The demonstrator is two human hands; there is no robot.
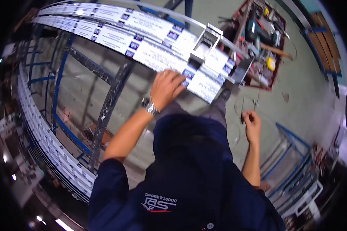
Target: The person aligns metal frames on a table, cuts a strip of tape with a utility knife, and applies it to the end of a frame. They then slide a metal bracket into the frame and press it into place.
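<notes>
Long aluminium profiles (115, 38) wrapped in white film with blue printed squares lie side by side, reaching from the upper left to the middle. My left hand (166, 87), with a metal watch on the wrist, rests at the near edge of the closest profile, fingers stretched out and slightly apart. A short metal frame-like piece (207, 42) sits across the profiles near their right end. To the right, away from the profiles, my right hand (251, 122) is closed, thumb and fingers pinched around something small and dark that I cannot make out.
Blue metal rack legs (113, 88) stand under the profiles. Beyond their right end is a red toolbox (270, 82) with a green power tool (254, 29) and a hammer (275, 50). More wrapped profiles (46, 134) lie at left; a blue frame (293, 154) stands at right.
</notes>
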